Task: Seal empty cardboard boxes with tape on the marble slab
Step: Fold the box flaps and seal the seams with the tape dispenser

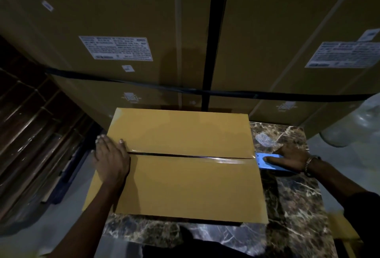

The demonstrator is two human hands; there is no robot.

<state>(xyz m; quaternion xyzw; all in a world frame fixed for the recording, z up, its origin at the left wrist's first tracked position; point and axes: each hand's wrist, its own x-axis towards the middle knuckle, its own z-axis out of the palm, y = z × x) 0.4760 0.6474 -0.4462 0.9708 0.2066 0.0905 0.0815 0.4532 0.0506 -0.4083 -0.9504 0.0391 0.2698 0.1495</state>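
A cardboard box (181, 167) sits at the centre of the view on a dark veined marble slab (292, 196), its two top flaps folded shut so that their edges meet in a seam running from nine o'clock to three o'clock. A strip of clear tape (222, 160) glints along the right half of that seam, reaching to the box's three o'clock edge. The left hand (112, 159) lies flat on the box top at nine o'clock, fingers straight and spread, palm pressing across the left end of the seam with the fingertips pointing toward twelve. The right hand (292, 158) is off the box at three o'clock, just beside its edge and low over the marble, its fingers curled round a blue tape dispenser (271, 163) whose front end touches the end of the tape line; a beaded bracelet (308, 164) circles that wrist. The two hands are well apart, one at each end of the seam. From ten to two o'clock, behind the slab, rise large stacked cartons (144, 21) with white printed labels (116, 48), bound by a black strap (205, 91). Dark wooden slatted pieces (30, 118) lean at nine o'clock beside the slab, and a clear plastic bag (353, 122) shows at three o'clock against the cartons.
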